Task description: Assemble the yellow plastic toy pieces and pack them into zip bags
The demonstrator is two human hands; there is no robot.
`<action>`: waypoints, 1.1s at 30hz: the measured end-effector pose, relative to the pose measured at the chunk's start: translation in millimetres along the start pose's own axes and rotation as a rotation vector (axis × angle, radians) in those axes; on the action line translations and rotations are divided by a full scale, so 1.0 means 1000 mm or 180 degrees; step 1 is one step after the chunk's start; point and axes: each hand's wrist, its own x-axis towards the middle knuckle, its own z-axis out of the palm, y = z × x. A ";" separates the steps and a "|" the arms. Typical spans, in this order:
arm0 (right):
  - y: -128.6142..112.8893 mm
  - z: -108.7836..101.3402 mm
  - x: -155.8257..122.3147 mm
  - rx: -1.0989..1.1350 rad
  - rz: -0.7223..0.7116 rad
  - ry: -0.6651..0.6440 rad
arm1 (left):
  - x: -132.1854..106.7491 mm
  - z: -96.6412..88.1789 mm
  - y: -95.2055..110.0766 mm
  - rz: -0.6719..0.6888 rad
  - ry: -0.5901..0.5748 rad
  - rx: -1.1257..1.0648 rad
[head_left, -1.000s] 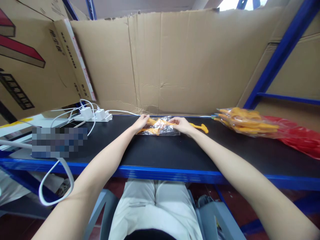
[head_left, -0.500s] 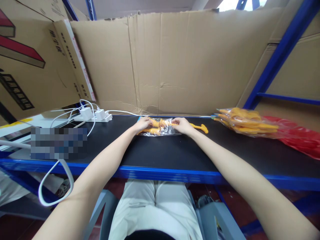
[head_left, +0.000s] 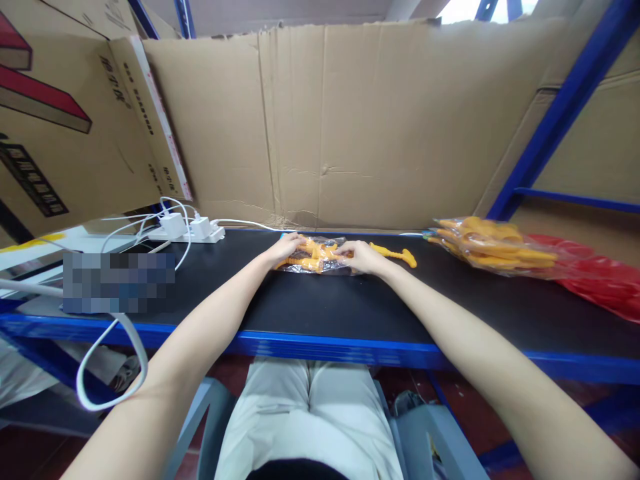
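A clear plastic bag [head_left: 327, 269] with orange-yellow plastic toy pieces [head_left: 311, 265] lies on the black tabletop in front of me. My left hand [head_left: 287, 248] is closed on the bag's left end. At the right part of the bag, my right hand [head_left: 361, 257] has its fingers bent round an orange-yellow piece, partly hidden by the hand itself. Just beyond that hand, a loose orange-yellow plastic piece with a hammer-like end [head_left: 407, 258] rests on the table.
Farther right lies a filled bag of orange-yellow pieces [head_left: 493, 248], beside red plastic bags [head_left: 600, 280]. A white power strip [head_left: 200, 232] with chargers and cables stands at the back left. Cardboard [head_left: 375, 127] walls the back; a blue rail [head_left: 330, 347] edges the table.
My right hand has shifted slightly inward and down onto the bag, and the pieces in it lie differently. My left hand stays at the left end.
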 end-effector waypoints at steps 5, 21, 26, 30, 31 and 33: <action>-0.006 0.000 -0.002 -0.0066 -0.0142 0.0142 | 0.004 -0.004 -0.001 -0.0066 0.0089 -0.0445; -0.016 -0.006 -0.002 0.0496 0.0601 0.0108 | 0.013 -0.005 -0.009 0.0076 0.0592 0.0163; -0.016 -0.009 -0.005 0.0749 0.0525 -0.0359 | 0.012 -0.009 -0.009 0.0365 0.0603 0.0494; -0.005 -0.021 -0.001 -0.0396 0.0530 0.0106 | 0.010 -0.013 -0.008 0.0609 0.0654 0.1336; -0.002 -0.026 0.000 -0.0824 0.0561 0.0353 | 0.009 -0.013 -0.008 0.0656 0.0648 0.1605; 0.003 -0.038 -0.001 -0.1521 0.0781 0.0751 | 0.007 -0.013 -0.006 0.0737 0.0584 0.2068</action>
